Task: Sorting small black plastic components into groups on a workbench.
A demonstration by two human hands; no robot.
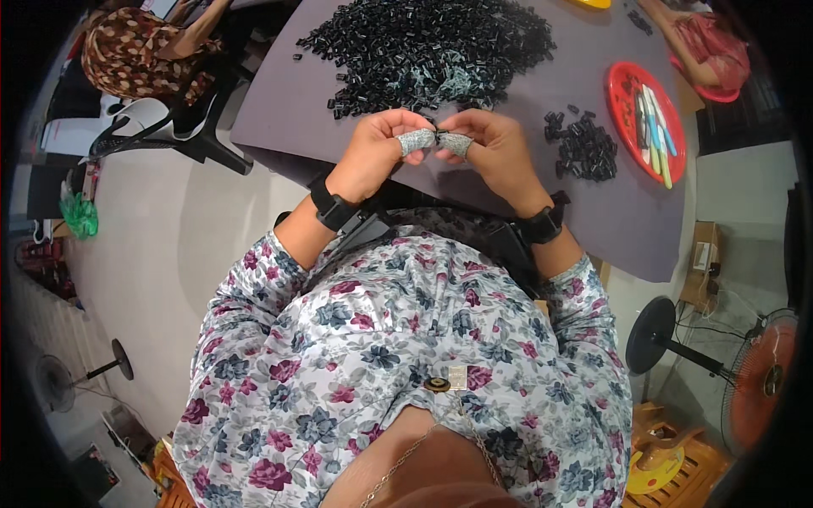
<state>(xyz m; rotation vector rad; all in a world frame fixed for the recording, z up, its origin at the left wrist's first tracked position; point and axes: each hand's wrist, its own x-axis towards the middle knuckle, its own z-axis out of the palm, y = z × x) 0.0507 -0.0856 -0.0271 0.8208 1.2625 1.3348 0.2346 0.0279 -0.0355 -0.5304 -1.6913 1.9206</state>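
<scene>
Both hands (436,144) pinch small black part (437,130); red tray (617,85) holds pens (656,131).

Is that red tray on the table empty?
No, the red tray near the right edge of the grey table holds several pen-like tools in white, blue and green, plus a few small black pieces.

Even, soft indoor light, faint shadows, sharp centre, and fisheye bending with a black rim.
</scene>
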